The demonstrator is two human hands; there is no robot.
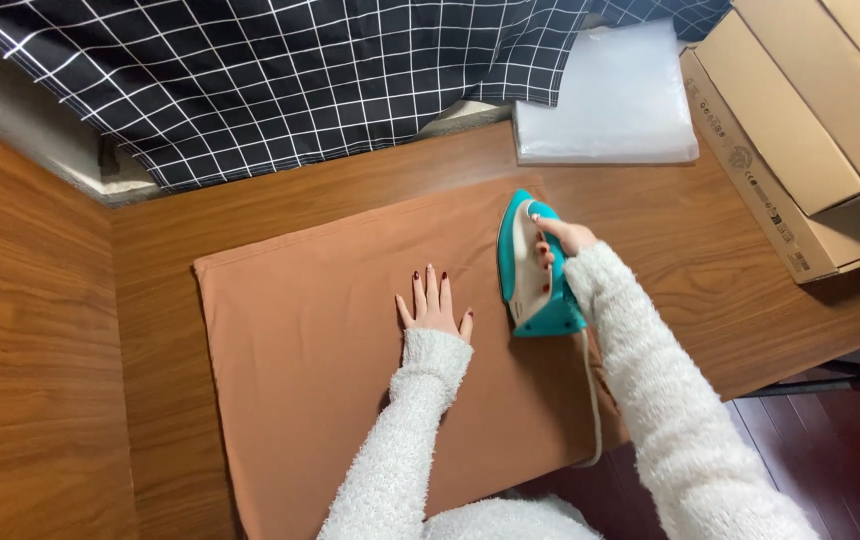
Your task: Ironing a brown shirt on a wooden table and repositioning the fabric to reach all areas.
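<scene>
Teal iron [532, 270] gripped in right hand [568, 238] | left hand [434, 310] flat on tan cloth [320, 350] | brown boxes [800, 130] far right

Cardboard boxes [810, 110] cut off at right edge; iron [530, 265] soleplate hidden vs cloth [320, 370].

You have one teal iron [535, 270], one brown cloth [330, 380], one stack of clear plastic sheets [615, 100], two cardboard boxes [800, 110], one checked black fabric [300, 80], and your two hands on one desk [700, 270].
</scene>
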